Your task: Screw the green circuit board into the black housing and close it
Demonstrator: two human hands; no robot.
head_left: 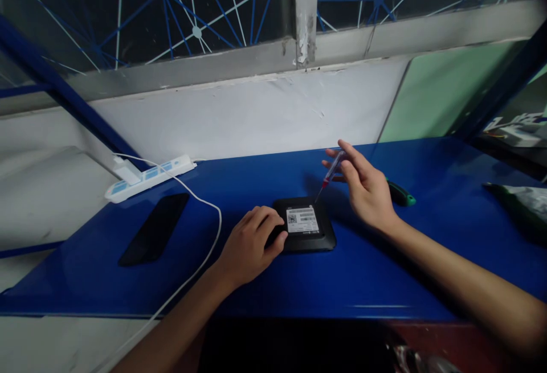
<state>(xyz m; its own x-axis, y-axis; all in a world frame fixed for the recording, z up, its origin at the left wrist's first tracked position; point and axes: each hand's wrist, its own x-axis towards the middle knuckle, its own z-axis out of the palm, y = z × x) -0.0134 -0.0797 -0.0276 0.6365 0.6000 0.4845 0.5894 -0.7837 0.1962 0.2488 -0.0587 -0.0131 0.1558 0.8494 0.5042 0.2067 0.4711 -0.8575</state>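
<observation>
A flat black device (307,242) with a white printed label (302,221) lies on the blue table. My left hand (254,242) rests at its left side, fingers curled over the edge and pressing on it. In my right hand (365,185) is a small screwdriver (332,171) with a clear handle and a red collar, held slanted between the fingers. Its thin shaft points down to the device's upper right corner, near the label. Just behind my right hand lies a green and black handle (400,193), partly hidden by that hand.
At the left, a black phone-like slab (154,229) lies on the blue table (265,287). A white power strip (151,178) with a plug stands at the back left. Its white cable (220,219) loops toward the front edge. A plastic bag (523,208) sits at the right.
</observation>
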